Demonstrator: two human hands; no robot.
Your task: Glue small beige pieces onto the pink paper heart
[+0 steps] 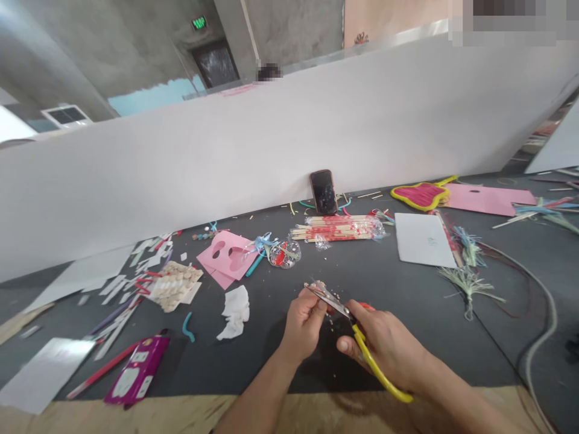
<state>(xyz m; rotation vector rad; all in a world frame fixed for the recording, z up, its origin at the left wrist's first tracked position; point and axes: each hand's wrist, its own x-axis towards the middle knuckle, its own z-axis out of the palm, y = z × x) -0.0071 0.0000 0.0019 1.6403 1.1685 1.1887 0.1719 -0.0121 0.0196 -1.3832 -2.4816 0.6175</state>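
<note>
In the head view, my right hand point(384, 340) grips a pair of scissors point(377, 369) with a yellow handle. Their metal blades point up and to the left, across the fingertips of my left hand point(303, 325). That hand is closed in a pinch. What it pinches is mostly hidden behind the blades and fingers; only a small pale, shiny bit shows. Tiny light crumbs lie scattered on the dark table around both hands. A crumpled white tissue point(235, 313) rests left of my left hand.
A phone point(324, 191) leans against the white partition point(271, 150). Before it lies a bundle of wrapped sticks point(339, 229). Pink card pieces point(221, 271), a purple packet point(138, 371) and paper strips are at left. A white card point(425, 240), tassels point(470, 289) and a grey cable point(545, 301) are at right.
</note>
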